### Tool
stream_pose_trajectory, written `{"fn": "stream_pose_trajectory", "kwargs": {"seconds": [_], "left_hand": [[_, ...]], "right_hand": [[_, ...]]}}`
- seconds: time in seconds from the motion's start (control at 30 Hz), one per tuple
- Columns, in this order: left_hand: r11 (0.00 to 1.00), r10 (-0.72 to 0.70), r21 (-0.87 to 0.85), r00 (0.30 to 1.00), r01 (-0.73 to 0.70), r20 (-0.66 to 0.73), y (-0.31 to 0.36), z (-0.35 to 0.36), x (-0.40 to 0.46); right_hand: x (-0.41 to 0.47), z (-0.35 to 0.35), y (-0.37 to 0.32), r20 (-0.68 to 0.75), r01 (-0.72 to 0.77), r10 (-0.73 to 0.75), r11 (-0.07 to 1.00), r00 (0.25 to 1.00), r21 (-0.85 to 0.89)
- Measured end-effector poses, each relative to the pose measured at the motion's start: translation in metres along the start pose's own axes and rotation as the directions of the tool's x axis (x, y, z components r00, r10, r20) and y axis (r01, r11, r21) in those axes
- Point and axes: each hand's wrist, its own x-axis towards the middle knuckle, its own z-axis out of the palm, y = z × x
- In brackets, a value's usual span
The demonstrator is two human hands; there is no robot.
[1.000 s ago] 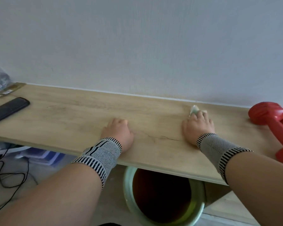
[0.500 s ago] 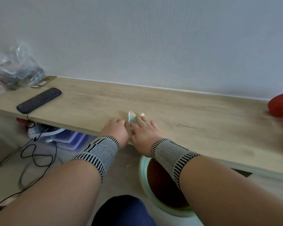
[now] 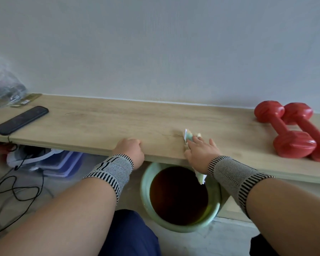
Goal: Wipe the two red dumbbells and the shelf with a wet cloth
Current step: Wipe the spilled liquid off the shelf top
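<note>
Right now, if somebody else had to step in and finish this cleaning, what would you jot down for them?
Left hand: curled on the shelf front edge, holding nothing.
Right hand: fingers flat, pressing the wet cloth onto the shelf mid-board; a corner hangs over the edge above the green basin.
Two red dumbbells lie side by side at the right end.
Done: cannot tell.
Left: the rest of the shelf; check the dumbbells.

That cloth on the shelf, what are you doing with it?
A person is wiping the wooden shelf. The right hand presses the cloth flat near the front edge, with one end of it hanging over the green bucket below. The left hand rests on the shelf edge, fingers curled and holding nothing. The two red dumbbells lie side by side at the right end, and nobody is touching them.
</note>
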Motion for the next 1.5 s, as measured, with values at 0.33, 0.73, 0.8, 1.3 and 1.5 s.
{"fn": "stream_pose_trajectory", "kwargs": {"seconds": [0.33, 0.73, 0.8, 1.3, 1.5], "left_hand": [[0.996, -0.043, -0.079, 0.995, 0.035, -0.093, -0.067, -0.005, -0.019], [0.994, 0.107, -0.006, 0.992, -0.108, -0.064, -0.034, 0.007, -0.004], [0.989, 0.145, -0.006, 0.989, -0.146, -0.038, -0.013, 0.01, -0.005], [0.963, 0.249, 0.081, 0.965, -0.256, 0.088, 0.117, 0.023, 0.024], [0.99, 0.056, 0.128, 0.995, -0.066, 0.08, 0.112, 0.018, 0.066]], "right_hand": [[0.033, -0.003, -0.115, 0.148, 0.208, -0.246, 0.949, 0.958, 0.235], [0.028, 0.041, -0.1, -0.149, 0.288, -0.3, 0.953, 0.942, -0.093], [0.017, 0.041, -0.074, -0.159, 0.226, -0.234, 0.972, 0.959, -0.069], [0.009, 0.009, 0.092, -0.228, -0.503, 0.502, 0.862, 0.834, 0.059], [0.083, -0.009, 0.115, -0.195, -0.554, 0.543, 0.833, 0.817, -0.001]]}}
